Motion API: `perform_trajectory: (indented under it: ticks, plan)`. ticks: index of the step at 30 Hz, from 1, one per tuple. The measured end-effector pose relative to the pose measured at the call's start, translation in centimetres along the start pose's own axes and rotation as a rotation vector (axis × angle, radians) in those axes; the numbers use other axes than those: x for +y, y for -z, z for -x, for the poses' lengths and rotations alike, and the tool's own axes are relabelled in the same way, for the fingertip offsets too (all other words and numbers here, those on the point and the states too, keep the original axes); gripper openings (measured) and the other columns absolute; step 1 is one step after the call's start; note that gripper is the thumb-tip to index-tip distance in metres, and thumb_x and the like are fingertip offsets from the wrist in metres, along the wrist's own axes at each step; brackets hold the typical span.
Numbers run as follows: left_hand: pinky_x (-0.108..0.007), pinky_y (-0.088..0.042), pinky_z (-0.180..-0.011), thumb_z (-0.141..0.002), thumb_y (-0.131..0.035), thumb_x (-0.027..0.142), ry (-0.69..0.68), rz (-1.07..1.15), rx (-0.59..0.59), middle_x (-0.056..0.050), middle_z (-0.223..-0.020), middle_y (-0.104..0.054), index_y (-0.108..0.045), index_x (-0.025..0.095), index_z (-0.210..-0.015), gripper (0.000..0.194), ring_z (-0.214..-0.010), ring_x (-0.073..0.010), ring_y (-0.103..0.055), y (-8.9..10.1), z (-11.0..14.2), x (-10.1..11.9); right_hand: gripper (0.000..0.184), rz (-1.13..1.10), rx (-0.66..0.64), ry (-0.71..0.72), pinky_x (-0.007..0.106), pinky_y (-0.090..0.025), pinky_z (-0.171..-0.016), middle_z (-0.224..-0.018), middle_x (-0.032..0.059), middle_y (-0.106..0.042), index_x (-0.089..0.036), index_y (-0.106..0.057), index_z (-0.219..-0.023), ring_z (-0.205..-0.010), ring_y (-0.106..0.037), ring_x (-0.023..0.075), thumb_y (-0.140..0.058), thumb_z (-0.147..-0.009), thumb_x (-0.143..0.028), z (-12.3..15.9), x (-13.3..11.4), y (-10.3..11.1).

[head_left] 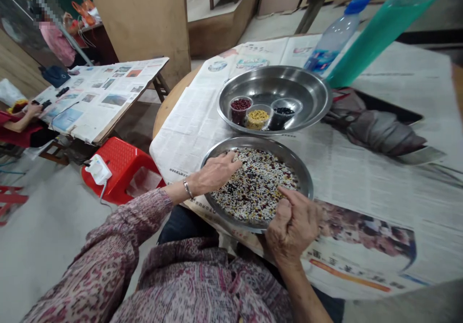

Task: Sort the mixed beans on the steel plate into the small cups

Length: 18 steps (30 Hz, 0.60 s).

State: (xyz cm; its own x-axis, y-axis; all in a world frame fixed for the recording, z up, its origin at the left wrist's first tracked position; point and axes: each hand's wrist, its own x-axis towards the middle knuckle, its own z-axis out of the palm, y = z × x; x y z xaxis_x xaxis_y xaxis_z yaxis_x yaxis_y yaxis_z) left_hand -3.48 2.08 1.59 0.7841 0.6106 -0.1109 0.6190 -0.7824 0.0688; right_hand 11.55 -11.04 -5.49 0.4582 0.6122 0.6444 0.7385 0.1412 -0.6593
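Note:
A wide steel basin [306, 168] in front of me holds a mix of white grains, dark red beans, black beans and yellow pieces [258, 183]. My left hand [213, 173] reaches over the basin's left rim, its fingers stretched onto the mix. At the right rim is my right hand [294, 219], with the index finger extended onto the grains and the other fingers bent. Nothing shows in either hand. Just behind, a larger steel basin [300, 84] contains three clear cups: one of red beans [241, 108], one of yellow pieces [258, 118], one of black beans [285, 113].
Newspaper [365, 183] covers the round table. A blue-capped bottle [336, 36], a tall green object [387, 31] and a folded grey umbrella [379, 125] lie behind and right. A red stool [119, 168] with a white plug [99, 168] stands left. Two people sit near another table [104, 96].

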Motion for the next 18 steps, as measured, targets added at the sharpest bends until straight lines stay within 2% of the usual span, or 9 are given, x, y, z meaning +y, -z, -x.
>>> perform_trajectory:
  ticks: [2, 4, 6, 7, 10, 13, 15, 16, 18]
  plan:
    - [-0.030, -0.049, -0.080, -0.101, -0.043, 0.028, 0.002, 0.074, -0.028, -0.009, -0.111, -0.056, -0.056, 0.015, -0.115, 0.023, -0.097, -0.0191, -0.058, 0.1, 1.8, 0.1, 0.028, 0.000, 0.004, 0.018, 0.043, -0.047, -0.091, -0.102, 0.0120, -0.069, -0.016, -0.068, -0.107, -0.099, -0.063, 0.0229, -0.045, -0.094, -0.024, 0.0, 0.0, 0.0]
    - [-0.030, -0.049, -0.081, -0.096, -0.055, 0.044, -0.064, 0.156, -0.053, -0.008, -0.112, -0.055, -0.053, 0.016, -0.121, 0.037, -0.100, -0.0201, -0.057, 0.0, 3.1, 0.5, 0.027, 0.001, 0.011, 0.040, 0.043, -0.047, -0.092, -0.102, 0.0122, -0.070, -0.016, -0.068, -0.108, -0.100, -0.063, 0.0229, -0.045, -0.094, -0.023, 0.0, 0.1, 0.0]
    - [-0.029, -0.049, -0.084, -0.090, -0.064, 0.045, -0.161, 0.228, -0.078, -0.007, -0.113, -0.054, -0.051, 0.019, -0.125, 0.045, -0.102, -0.0199, -0.056, -0.2, 3.7, 1.2, 0.027, 0.004, 0.006, 0.041, 0.043, -0.047, -0.092, -0.102, 0.0123, -0.070, -0.016, -0.067, -0.108, -0.100, -0.063, 0.0229, -0.045, -0.093, -0.022, 0.1, 0.1, 0.0]
    - [-0.029, -0.050, -0.085, -0.090, -0.065, 0.041, -0.207, 0.260, -0.089, -0.007, -0.113, -0.054, -0.051, 0.020, -0.125, 0.043, -0.101, -0.0192, -0.057, -0.4, 3.7, 1.6, 0.028, 0.006, 0.003, 0.033, 0.044, -0.047, -0.092, -0.103, 0.0121, -0.069, -0.016, -0.067, -0.108, -0.100, -0.063, 0.0230, -0.045, -0.094, -0.023, 0.1, 0.2, 0.0]
    - [-0.029, -0.050, -0.083, -0.095, -0.054, 0.019, -0.290, 0.305, -0.084, -0.007, -0.111, -0.054, -0.054, 0.019, -0.119, 0.024, -0.095, -0.0170, -0.058, -0.8, 2.4, 2.8, 0.029, 0.007, 0.011, -0.004, 0.046, -0.047, -0.093, -0.103, 0.0122, -0.069, -0.016, -0.068, -0.108, -0.100, -0.063, 0.0237, -0.044, -0.094, -0.025, 0.1, 0.1, 0.1]
    - [-0.030, -0.051, -0.081, -0.093, -0.041, 0.006, -0.206, 0.258, -0.001, -0.010, -0.114, -0.054, -0.055, 0.015, -0.117, 0.029, -0.096, -0.0182, -0.057, -0.9, 0.4, 3.8, 0.033, -0.001, 0.051, -0.039, 0.049, -0.046, -0.094, -0.104, 0.0136, -0.067, -0.015, -0.067, -0.110, -0.102, -0.062, 0.0252, -0.041, -0.096, -0.028, 0.0, -0.3, 0.1]
    - [-0.033, -0.051, -0.084, -0.095, -0.044, 0.014, -0.147, 0.216, 0.078, -0.012, -0.122, -0.051, -0.054, 0.014, -0.119, 0.026, -0.106, -0.0221, -0.054, -0.8, -0.8, 4.2, 0.036, -0.006, 0.085, -0.058, 0.050, -0.046, -0.094, -0.106, 0.0150, -0.066, -0.014, -0.067, -0.113, -0.105, -0.061, 0.0263, -0.039, -0.096, -0.030, 0.0, -0.5, 0.2]
    - [-0.036, -0.050, -0.087, -0.096, -0.049, 0.022, -0.159, 0.196, 0.106, -0.013, -0.127, -0.050, -0.053, 0.015, -0.122, 0.028, -0.112, -0.0248, -0.052, -0.8, -1.2, 4.4, 0.038, -0.008, 0.102, -0.061, 0.050, -0.047, -0.094, -0.108, 0.0159, -0.066, -0.013, -0.066, -0.115, -0.106, -0.060, 0.0271, -0.038, -0.097, -0.031, 0.0, -0.6, 0.2]
    - [-0.044, -0.046, -0.099, -0.092, -0.058, 0.040, -0.265, 0.157, 0.127, -0.014, -0.138, -0.045, -0.051, 0.015, -0.129, 0.045, -0.125, -0.0303, -0.044, -0.7, -1.8, 4.7, 0.042, -0.012, 0.122, -0.065, 0.051, -0.047, -0.093, -0.110, 0.0175, -0.064, -0.012, -0.065, -0.119, -0.108, -0.059, 0.0288, -0.036, -0.097, -0.033, 0.1, -0.6, 0.2]
